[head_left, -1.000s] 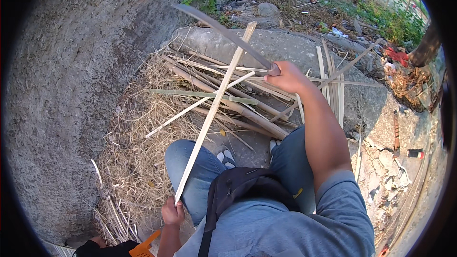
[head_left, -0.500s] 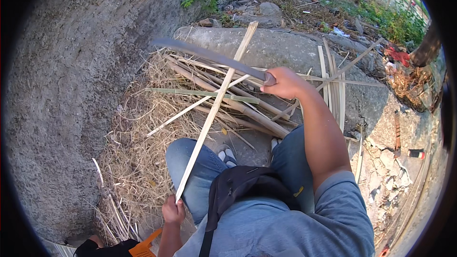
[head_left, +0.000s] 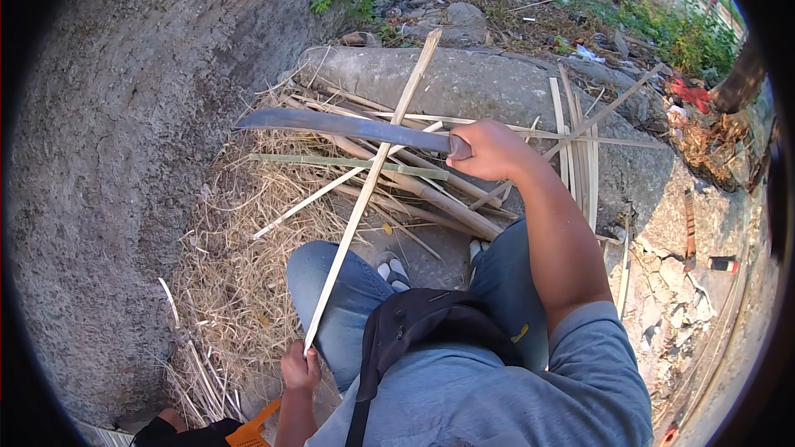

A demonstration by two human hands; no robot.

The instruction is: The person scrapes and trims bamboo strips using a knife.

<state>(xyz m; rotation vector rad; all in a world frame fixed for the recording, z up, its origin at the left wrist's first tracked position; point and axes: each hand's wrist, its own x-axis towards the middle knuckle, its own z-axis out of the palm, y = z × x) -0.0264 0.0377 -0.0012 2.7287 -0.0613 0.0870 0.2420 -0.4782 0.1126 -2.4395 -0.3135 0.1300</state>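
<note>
My right hand (head_left: pixel 489 151) is closed round the handle of a machete (head_left: pixel 331 122), whose long dark blade points left. The blade crosses a long pale bamboo strip (head_left: pixel 356 215); whether they touch I cannot tell. Low at the left, my left hand (head_left: pixel 300 367) grips the strip's near end. The strip slants up over my left knee toward the far stone. Under it lie a green bamboo strip (head_left: pixel 348 165) and several bamboo poles (head_left: pixel 439 197).
Dry shavings (head_left: pixel 240 265) are heaped on the left, below a rough grey wall (head_left: pixel 108 199). More pale strips (head_left: pixel 571 149) lean on a stone slab (head_left: pixel 505 83). At the right is a sheathed-looking long tool (head_left: pixel 690 228). An orange plastic object (head_left: pixel 252 430) shows at the lower left.
The machete has come down and toward me, and its blade lies more level. My left hand and the bamboo strip have hardly moved.
</note>
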